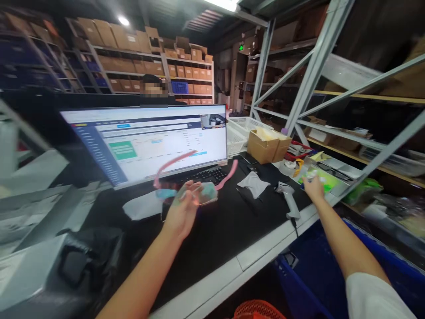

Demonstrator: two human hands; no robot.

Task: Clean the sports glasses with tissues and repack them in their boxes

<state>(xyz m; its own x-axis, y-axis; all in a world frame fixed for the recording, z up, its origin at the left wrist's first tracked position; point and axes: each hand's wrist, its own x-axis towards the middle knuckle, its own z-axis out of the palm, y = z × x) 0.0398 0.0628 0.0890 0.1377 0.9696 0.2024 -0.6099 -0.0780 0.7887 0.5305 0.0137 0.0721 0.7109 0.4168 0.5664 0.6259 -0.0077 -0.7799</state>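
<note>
My left hand (184,208) is closed on a pair of glasses (208,193) with pink temples, held up in front of the monitor. The temples are unfolded and point away from me; the lenses look tinted or reflective. At the table's right end, my right hand (314,188) is closed around something small and partly white, largely hidden by the fingers. Bright green material (328,180) lies right beside that hand. Between my hands, a barcode scanner (288,199) and a pale cloth (254,184) rest on the black table mat (219,239).
The monitor (166,141) and keyboard (215,176) stand behind the glasses. A cardboard box (264,146) and white baskets (234,137) are at the back right. A blue bin (308,274) sits below the table edge. Metal shelf posts (318,57) rise at right; a person (153,91) is behind the monitor.
</note>
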